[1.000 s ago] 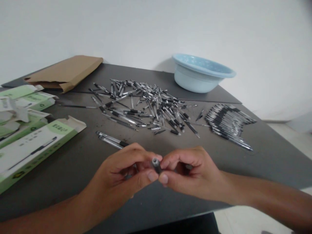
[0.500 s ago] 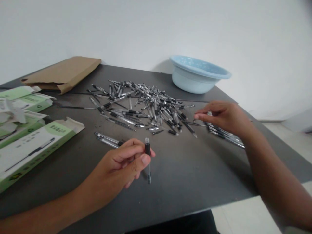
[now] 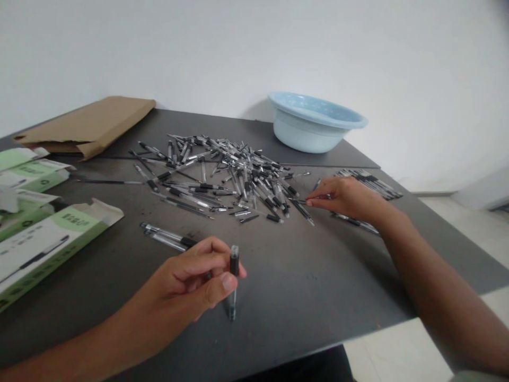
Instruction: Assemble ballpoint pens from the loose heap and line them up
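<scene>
My left hand is closed around a clear pen barrel with a black grip, held nearly upright above the table's front part. At the right edge of the pen-part pile, my right hand has thumb and forefinger pinched at the end of a thin pen refill; most of it is hidden by the fingers. The pile mixes clear barrels, black grips, refills and small tips. Beneath and behind my right hand lies a row of pens. A few clear pens rest just beyond my left hand.
A light blue basin stands at the back by the wall. Green-and-white pen boxes lie along the left, with a brown paper package behind them. The dark table has its edge at the front right.
My right hand has moved slightly left and down, its fingertips now at the refill by the pile. My left hand keeps its hold on the barrel. The view has shifted slightly.
</scene>
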The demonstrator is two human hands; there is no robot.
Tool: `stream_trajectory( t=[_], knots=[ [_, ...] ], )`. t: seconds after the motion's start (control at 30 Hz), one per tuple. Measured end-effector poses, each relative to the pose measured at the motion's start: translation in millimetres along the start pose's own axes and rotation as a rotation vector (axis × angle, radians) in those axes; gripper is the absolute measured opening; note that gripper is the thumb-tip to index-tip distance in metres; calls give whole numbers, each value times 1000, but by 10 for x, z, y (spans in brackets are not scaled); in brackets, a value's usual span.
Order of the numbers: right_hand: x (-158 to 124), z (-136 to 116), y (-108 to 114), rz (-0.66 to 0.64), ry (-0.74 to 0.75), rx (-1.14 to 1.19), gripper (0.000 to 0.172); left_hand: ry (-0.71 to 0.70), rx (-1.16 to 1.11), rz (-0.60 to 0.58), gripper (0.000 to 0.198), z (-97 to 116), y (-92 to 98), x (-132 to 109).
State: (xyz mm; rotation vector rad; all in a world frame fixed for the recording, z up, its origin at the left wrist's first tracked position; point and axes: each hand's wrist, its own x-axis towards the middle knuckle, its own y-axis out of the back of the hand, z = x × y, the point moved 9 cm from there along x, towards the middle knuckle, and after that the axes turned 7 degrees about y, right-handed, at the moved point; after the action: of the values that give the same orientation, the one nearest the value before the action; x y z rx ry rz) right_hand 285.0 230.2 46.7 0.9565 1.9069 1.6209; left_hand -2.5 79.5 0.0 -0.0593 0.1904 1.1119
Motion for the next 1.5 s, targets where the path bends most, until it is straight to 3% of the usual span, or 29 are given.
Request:
stream_trajectory(
  t=[0.13,0.3,0.47,0.6,0.7,0.8,0.93,1.17,1.3,1.5],
  knots=[
    [10,22,-49,-14,5,-7,26,44,3,52,17,-9,16,-16],
    [29,6,-81,-6,16,-8,24,7,13,-22,23,-22,-16,12],
    [26,-95,35,46,27,12,25,70,-25,61,21,-20,21,-14],
    [-21,-229,309,337,-12,156,25,87,-20,48,25,2,-15,-28],
    [-101,-321,416,578,-75,504,24,111,-39,24,26,-45,-28,-20],
    [-112,-516,385,667,-78,878,21,143,-74,-56,29,-132,-78,-7],
    [-47,-967,414,665,38,1159,16,189,-108,-160,29,-220,-152,-6],
    [49,-1623,376,556,89,1247,15,113,-157,-125,19,-122,-122,-17],
    [9,-1722,315,552,115,1243,14,114,-127,-102,20,-91,-111,-22],
    [-23,-1651,277,567,100,1227,14,76,-100,-68,17,-63,-91,-6]
  ],
)
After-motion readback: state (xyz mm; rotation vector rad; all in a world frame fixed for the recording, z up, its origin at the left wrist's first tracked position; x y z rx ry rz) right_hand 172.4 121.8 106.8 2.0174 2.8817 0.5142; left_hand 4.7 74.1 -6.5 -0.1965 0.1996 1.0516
